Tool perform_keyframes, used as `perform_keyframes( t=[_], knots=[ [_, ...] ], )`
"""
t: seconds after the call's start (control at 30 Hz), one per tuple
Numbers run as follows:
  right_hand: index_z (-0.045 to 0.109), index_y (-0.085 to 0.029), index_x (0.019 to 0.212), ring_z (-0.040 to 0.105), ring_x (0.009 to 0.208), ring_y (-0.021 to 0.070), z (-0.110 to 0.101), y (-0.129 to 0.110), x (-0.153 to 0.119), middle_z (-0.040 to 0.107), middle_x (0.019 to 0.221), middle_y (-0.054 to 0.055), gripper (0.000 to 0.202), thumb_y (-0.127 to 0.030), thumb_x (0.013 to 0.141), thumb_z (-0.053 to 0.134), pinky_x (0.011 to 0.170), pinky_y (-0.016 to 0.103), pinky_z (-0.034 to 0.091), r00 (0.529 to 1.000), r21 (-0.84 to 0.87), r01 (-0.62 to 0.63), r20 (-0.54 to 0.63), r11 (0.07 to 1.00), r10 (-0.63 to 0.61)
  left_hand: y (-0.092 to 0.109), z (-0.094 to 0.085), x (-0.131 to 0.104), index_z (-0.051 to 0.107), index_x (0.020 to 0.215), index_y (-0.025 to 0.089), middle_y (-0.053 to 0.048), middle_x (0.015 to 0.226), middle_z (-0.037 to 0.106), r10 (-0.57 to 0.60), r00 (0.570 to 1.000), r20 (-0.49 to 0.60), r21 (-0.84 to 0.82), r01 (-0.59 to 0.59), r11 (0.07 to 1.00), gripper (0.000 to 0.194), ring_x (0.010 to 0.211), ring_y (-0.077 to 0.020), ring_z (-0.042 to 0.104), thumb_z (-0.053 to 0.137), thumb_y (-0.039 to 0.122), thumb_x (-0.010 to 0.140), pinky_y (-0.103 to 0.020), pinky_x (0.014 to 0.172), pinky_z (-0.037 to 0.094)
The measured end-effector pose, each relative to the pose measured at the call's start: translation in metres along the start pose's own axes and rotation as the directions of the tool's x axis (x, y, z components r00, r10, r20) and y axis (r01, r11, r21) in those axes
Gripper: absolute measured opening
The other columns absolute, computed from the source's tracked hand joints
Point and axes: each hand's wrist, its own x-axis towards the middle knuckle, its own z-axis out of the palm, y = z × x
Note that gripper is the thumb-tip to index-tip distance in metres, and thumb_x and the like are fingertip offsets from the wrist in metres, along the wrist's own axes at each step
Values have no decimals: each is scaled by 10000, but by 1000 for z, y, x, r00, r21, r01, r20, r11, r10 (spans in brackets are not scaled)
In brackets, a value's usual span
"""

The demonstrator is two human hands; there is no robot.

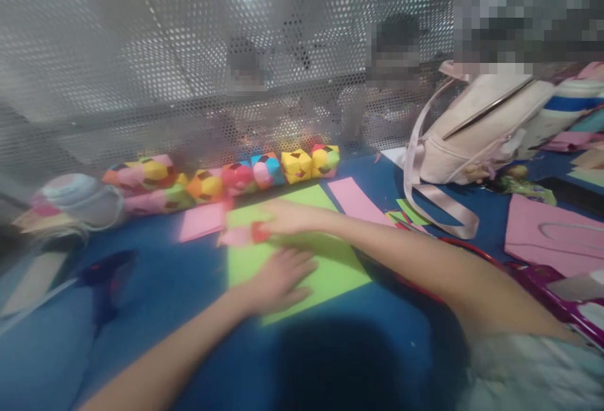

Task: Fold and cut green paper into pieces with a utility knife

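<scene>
A bright green sheet of paper [330, 272] lies on the blue table in front of me. My left hand [283, 279] rests on the sheet, palm down with its fingers spread, holding nothing. Above it, my right hand [287, 217] reaches across from the right, its fingers bent at a small pink and red object [260, 231] over the sheet's left edge. Motion blur hides what kind of thing that is. Beside it lies a folded pink paper [202, 222], and a pink paper strip [361, 202] is to the right of the green sheet.
Several colourful folded-paper balls [297, 165] line the perforated metal panel [189, 84]. A white cup-like thing [78, 200] and a dark glue gun [106, 279] are at left. At right are a pale pink bag [486, 121], pink paper [547, 235] and a purple object [542, 288].
</scene>
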Motion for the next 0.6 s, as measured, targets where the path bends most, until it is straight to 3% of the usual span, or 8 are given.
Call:
perform_keyframes(
  t=[0.17,0.3,0.4,0.6],
  knots=[
    [614,-119,900,591,905,229,6,37,-68,646,1001,144,167,-81,845,461,712,288,393,987,-227,-156,7,961,162,1,-6,0,539,1133,166,-160,1291,588,-101,993,-63,-164,89,982,292,1237,-286,523,558,267,860,-484,1037,433],
    [612,-128,945,574,963,248,25,38,-110,641,1016,135,165,-124,870,465,783,324,407,982,-292,-172,24,941,187,2,-11,0,522,1124,196,-123,1213,613,-187,982,-37,-241,173,955,325,1229,-259,523,495,134,805,-462,997,472],
    [608,-124,991,555,1005,255,36,30,-122,618,1055,134,166,-174,878,497,816,337,417,986,-307,-152,26,939,168,3,-12,0,524,1135,196,-123,1264,593,-214,977,-23,-264,201,943,345,1239,-252,517,471,116,804,-472,1025,451],
    [626,-143,960,576,883,229,38,27,-122,596,1012,111,145,-219,871,540,701,318,432,982,-301,-153,59,941,179,3,-16,-2,536,1172,198,-129,1363,552,-222,975,-1,-267,214,940,359,1290,-243,486,424,104,844,-492,1066,418]
  ],
)
